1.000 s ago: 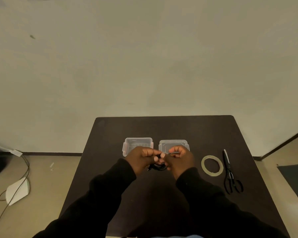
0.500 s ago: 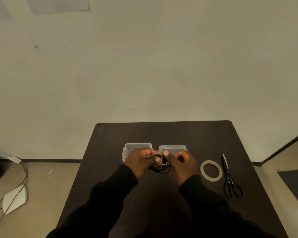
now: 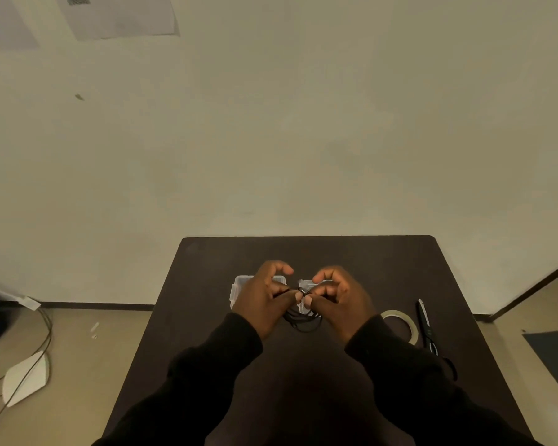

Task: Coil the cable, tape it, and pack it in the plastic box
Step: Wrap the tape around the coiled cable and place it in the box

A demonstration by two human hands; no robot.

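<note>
I see both hands raised together over the middle of the dark surface [image 3: 207, 317]. My left hand [image 3: 261, 300] pinches the black cable [image 3: 303, 321] between thumb and bent fingers, with the index finger curled up and free above. My right hand [image 3: 339, 300] pinches the same cable right beside it, thumb tips almost touching each other. Below the pinch, several loose loops of the cable hang down between the wrists, close over the surface; I cannot tell whether they touch it.

Behind the hands sits the clear plastic box [image 3: 239, 286], its left part visible past my left hand. A second clear plastic piece [image 3: 303, 283], likely its lid, shows just beside it between the hands, mostly hidden.

To the right, the roll of clear tape [image 3: 400, 317] lies flat, partly covered by my right sleeve [image 3: 416, 381]. The black scissors [image 3: 427, 329] lie just beyond the tape, blades pointing away from me, handles partly under the sleeve.
</note>
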